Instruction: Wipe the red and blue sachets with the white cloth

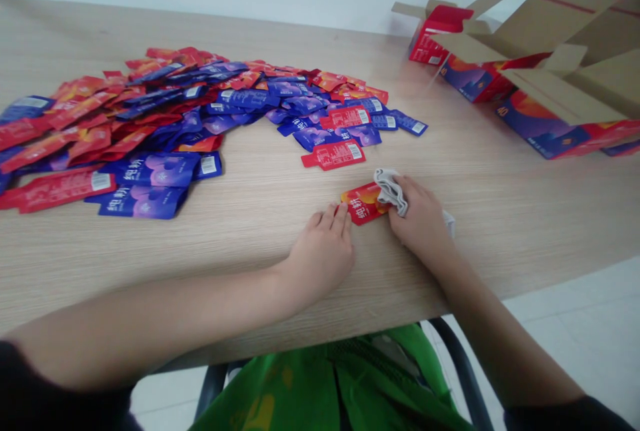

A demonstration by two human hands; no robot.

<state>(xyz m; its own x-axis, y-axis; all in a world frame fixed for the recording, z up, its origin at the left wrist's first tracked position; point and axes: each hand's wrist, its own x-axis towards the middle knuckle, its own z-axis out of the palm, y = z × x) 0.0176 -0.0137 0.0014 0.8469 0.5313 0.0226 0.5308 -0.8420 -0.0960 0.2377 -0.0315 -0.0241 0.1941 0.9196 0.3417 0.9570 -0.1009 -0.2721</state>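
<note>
A red and orange pouch [364, 204] lies flat on the table in front of me, with white characters on its face. My left hand [327, 241] has its fingers together on the pouch's left end, holding it against the tabletop. Bunched in my right hand [423, 218] is a grey-white cloth [391, 188], pressed on the right end of the same pouch. That end is covered by the cloth and fingers. Just beyond, a red pouch with a barcode [334, 156] lies at the near edge of a spread of blue and red pouches [295, 104].
A large heap of red and blue pouches [165, 111] covers the table's left and middle. Several printed cardboard boxes with raised flaps stand at the right, including a near box [550, 124] and a small red box [430, 41]. The wooden table [500, 218] ends close to my lap.
</note>
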